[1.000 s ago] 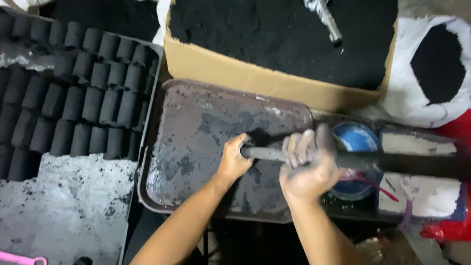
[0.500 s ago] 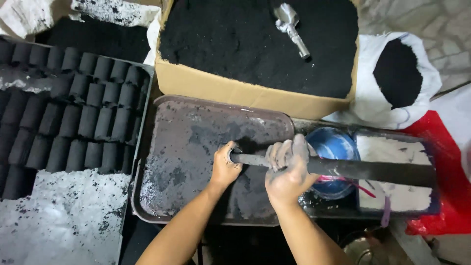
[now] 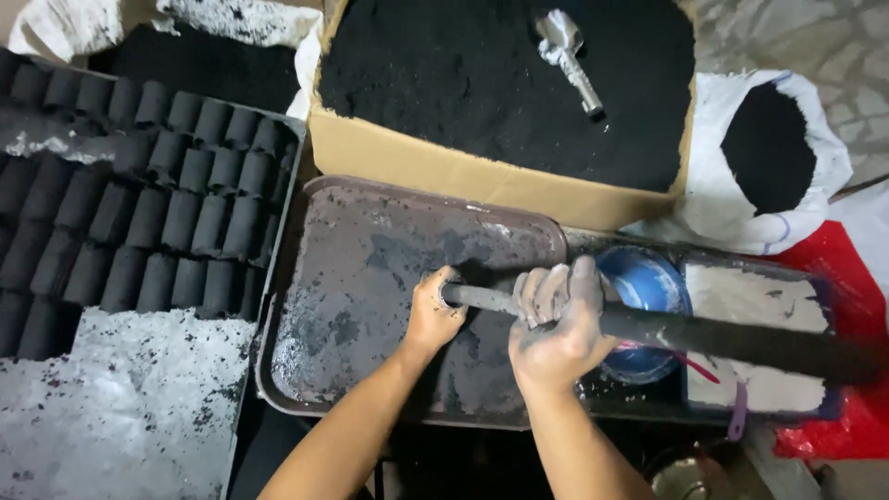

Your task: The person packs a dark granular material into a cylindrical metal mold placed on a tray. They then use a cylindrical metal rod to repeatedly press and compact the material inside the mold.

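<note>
Both hands grip a long dark tube [image 3: 704,333] lying level, left hand [image 3: 433,313] at its end, right hand [image 3: 558,324] beside it over the tray [image 3: 370,250].

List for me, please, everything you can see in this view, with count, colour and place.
Long tube: one, black, lying across the tray and bowl, both hands on it.
Metal tray: one, dark grey, dusty, centre.
Cardboard box: one, brown, full of black powder, top centre.
Metal scoop: one, silver, lying on the powder.
Briquettes: many, black cylinders in rows, left tray.
Sack: one, white, holding black powder, upper right.
Bowl: one, blue, right of centre.
Red plastic: far right.
Left hand: over the tube's end.
Right hand: gripping the tube.
</note>
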